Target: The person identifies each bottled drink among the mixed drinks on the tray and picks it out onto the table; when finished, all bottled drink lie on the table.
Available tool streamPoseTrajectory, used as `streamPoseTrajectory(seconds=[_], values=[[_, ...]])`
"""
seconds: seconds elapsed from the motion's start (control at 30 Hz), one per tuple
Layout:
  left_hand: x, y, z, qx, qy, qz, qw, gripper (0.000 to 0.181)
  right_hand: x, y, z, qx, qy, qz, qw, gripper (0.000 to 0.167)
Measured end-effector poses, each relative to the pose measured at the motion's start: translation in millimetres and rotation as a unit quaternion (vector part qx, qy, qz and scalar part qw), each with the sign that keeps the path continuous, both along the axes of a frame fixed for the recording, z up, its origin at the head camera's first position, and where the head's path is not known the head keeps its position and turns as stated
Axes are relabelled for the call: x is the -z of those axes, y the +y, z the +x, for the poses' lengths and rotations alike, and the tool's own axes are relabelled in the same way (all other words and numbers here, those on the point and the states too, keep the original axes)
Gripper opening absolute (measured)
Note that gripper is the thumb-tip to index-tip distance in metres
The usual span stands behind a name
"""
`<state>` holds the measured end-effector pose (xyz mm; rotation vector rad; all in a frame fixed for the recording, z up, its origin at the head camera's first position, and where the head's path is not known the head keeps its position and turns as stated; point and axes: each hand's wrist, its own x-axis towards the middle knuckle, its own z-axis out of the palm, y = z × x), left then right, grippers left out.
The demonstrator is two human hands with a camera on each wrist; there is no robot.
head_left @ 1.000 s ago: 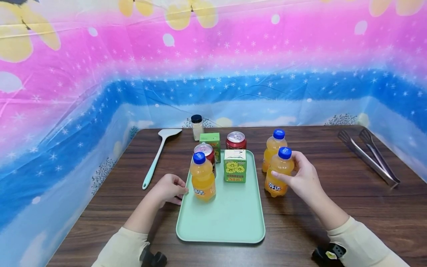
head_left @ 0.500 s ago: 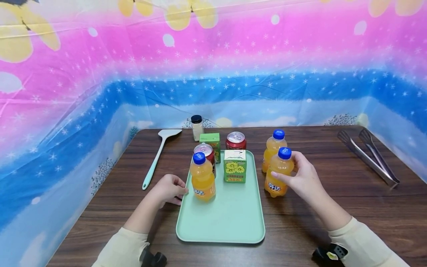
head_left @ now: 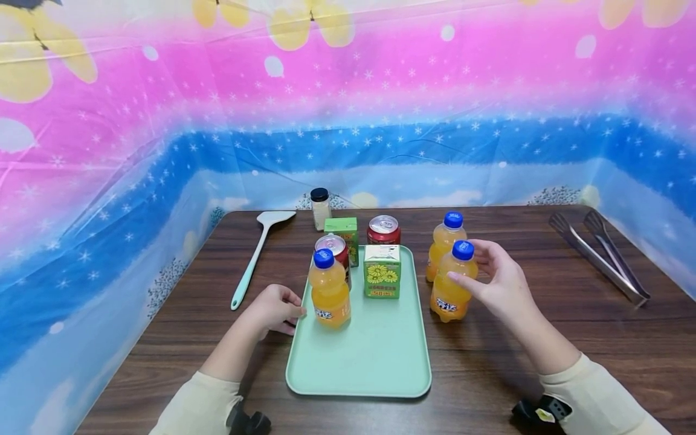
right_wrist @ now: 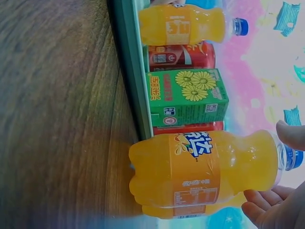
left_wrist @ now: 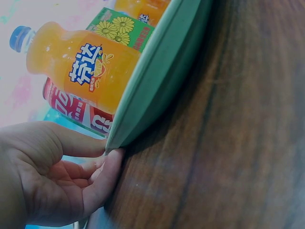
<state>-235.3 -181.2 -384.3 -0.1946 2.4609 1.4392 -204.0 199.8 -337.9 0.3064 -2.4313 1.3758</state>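
My left hand (head_left: 274, 309) pinches the left rim of the green tray (head_left: 359, 368), thumb above and fingers below in the left wrist view. On the tray stand an orange soda bottle (head_left: 330, 296), a green drink carton (head_left: 382, 272) and a red can (head_left: 333, 243) partly hidden behind the bottle. My right hand (head_left: 502, 284) is spread around the upper part of a second orange soda bottle (head_left: 450, 296), which stands upright on the table, right of the tray. In the right wrist view, thumb and fingers lie apart beside its neck. Another such bottle (head_left: 441, 241) stands just behind.
A second green carton (head_left: 344, 228) and a second red can (head_left: 383, 228) are at the tray's far end. A black-capped jar (head_left: 321, 210) stands behind them. A pale turquoise spatula (head_left: 258, 257) lies left on the wooden table (head_left: 544, 254), metal tongs (head_left: 603, 257) at right.
My right hand has loosened and drawn slightly back to the right, its thumb shifting off the bottle's front. The bottles stay in place. My left hand has not moved.
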Motion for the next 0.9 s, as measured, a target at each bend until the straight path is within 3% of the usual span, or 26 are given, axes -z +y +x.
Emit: streamPoseTrajectory(seconds=[0.53, 0.9], values=[[0.0, -0.6, 2.6, -0.001, -0.003, -0.004, 1.0, 0.015, -12.8, 9.5, 4.5, 0.01, 0.048, -0.018, 0.9986, 0.06], [-2.0, 0.4, 2.5, 0.0, 0.0, -0.004, 1.0, 0.015, -24.4, 15.0, 8.7, 0.034, 0.057, -0.021, 0.9976, 0.056]])
